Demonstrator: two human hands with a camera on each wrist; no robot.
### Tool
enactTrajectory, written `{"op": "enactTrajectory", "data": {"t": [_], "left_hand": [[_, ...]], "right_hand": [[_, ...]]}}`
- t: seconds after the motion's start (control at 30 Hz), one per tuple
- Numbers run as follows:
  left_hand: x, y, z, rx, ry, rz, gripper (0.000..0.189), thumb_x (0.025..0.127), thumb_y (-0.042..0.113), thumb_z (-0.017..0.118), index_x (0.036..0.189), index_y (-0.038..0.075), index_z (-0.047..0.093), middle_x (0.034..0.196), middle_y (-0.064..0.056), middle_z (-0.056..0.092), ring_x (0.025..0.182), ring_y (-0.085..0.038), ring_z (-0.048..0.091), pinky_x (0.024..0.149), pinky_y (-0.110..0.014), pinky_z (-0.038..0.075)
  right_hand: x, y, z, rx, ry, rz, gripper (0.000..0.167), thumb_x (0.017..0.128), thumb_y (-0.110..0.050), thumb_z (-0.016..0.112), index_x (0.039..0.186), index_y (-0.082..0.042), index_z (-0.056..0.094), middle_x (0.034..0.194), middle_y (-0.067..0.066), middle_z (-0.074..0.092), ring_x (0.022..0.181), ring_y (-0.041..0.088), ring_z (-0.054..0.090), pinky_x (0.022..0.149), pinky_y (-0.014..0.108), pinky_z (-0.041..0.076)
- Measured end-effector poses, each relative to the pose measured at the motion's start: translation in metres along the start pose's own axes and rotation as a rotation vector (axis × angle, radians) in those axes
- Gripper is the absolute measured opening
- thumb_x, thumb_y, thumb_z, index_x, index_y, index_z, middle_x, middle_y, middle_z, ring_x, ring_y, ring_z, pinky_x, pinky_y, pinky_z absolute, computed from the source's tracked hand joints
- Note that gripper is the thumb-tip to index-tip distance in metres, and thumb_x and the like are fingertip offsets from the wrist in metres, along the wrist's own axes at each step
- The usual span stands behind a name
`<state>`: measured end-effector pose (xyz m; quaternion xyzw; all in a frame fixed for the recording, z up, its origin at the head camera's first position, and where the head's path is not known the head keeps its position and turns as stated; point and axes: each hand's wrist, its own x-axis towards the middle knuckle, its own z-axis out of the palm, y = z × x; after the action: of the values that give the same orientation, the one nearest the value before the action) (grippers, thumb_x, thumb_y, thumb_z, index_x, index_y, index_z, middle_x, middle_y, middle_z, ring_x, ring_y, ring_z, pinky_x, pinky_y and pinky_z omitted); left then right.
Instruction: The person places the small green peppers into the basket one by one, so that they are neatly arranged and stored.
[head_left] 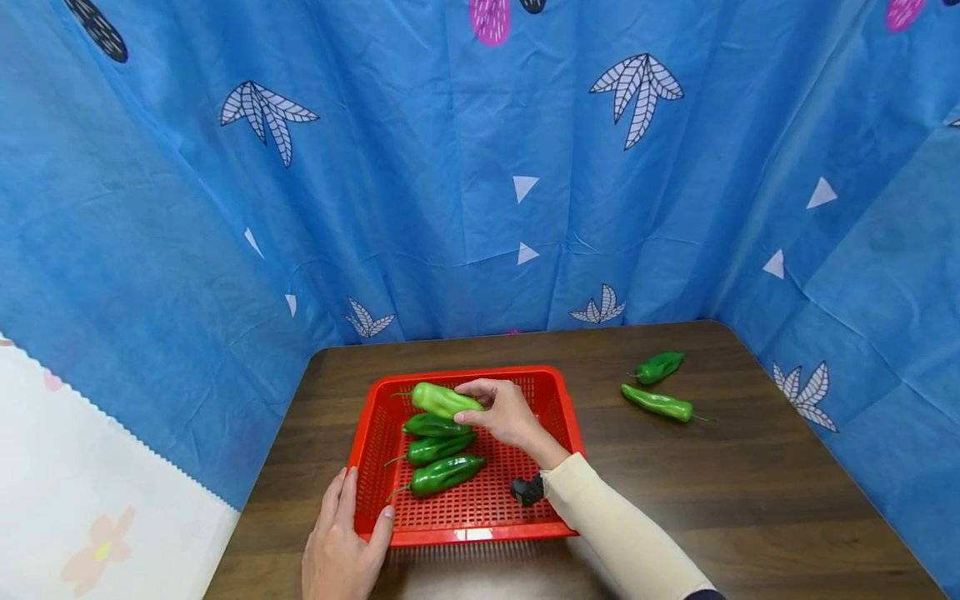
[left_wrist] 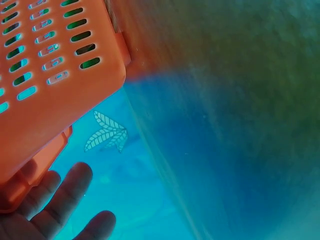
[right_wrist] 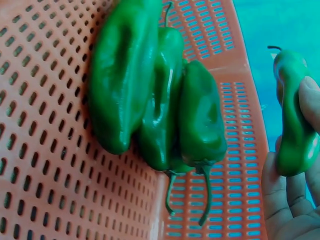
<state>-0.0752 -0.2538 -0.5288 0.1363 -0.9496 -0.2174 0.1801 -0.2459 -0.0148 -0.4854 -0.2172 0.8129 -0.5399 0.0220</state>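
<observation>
Right hand (head_left: 510, 412) pinches light-green pepper (head_left: 437, 400) above red perforated basket (head_left: 420, 538), dark green peppers (head_left: 447, 477) inside basket. Left hand (head_left: 341, 546), fingers extended and apart, at basket's near-left corner. Two green peppers (head_left: 657, 403) on counter (head_left: 675, 500) right of basket.

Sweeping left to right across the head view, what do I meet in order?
White cloth → left grip → pale green pepper → right grip → pair of loose peppers on the table.

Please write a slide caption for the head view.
Right hand holding a pale pepper over a red basket of darker peppers.
</observation>
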Motion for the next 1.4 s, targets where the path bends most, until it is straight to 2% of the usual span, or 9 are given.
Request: {"op": "enactTrajectory", "data": {"t": [0.27,1.07,1.3,1.4], "left_hand": [[0.001,0.0,0.001,0.007,0.006,0.001,0.082,0.087,0.047,0.07,0.153,0.007,0.042,0.152,-0.013,0.043,0.122,-0.036,0.058,0.089,-0.063,0.051],[0.001,-0.002,0.003,0.007,0.025,0.021,0.081,0.087,0.046,0.071,0.152,0.007,0.043,0.151,-0.013,0.044,0.122,-0.036,0.059,0.088,-0.063,0.051],[0.0,-0.003,0.003,0.003,0.038,0.033,0.08,0.087,0.046,0.071,0.151,0.006,0.044,0.15,-0.013,0.046,0.121,-0.037,0.06,0.087,-0.063,0.052],[0.0,-0.003,0.003,-0.003,0.051,0.045,0.08,0.086,0.044,0.072,0.151,0.006,0.045,0.15,-0.013,0.046,0.121,-0.037,0.06,0.086,-0.063,0.052]], "right_hand": [[0.001,0.003,0.005,-0.049,-0.046,0.005,0.038,0.08,-0.026,0.085,0.117,-0.028,0.074,0.107,-0.005,0.073,0.081,0.011,0.064,0.07,0.027,0.055],[0.0,0.009,0.013,-0.176,-0.202,-0.023,0.037,0.08,-0.026,0.085,0.116,-0.028,0.075,0.115,-0.006,0.075,0.089,0.006,0.068,0.078,0.024,0.056],[-0.003,0.01,0.017,-0.137,-0.253,0.015,0.037,0.081,-0.025,0.084,0.116,-0.029,0.074,0.119,-0.004,0.073,0.096,0.011,0.069,0.079,0.025,0.057],[-0.003,0.01,0.018,-0.138,-0.251,0.023,0.037,0.081,-0.024,0.085,0.116,-0.028,0.074,0.119,-0.004,0.073,0.096,0.011,0.069,0.079,0.025,0.057]]}}
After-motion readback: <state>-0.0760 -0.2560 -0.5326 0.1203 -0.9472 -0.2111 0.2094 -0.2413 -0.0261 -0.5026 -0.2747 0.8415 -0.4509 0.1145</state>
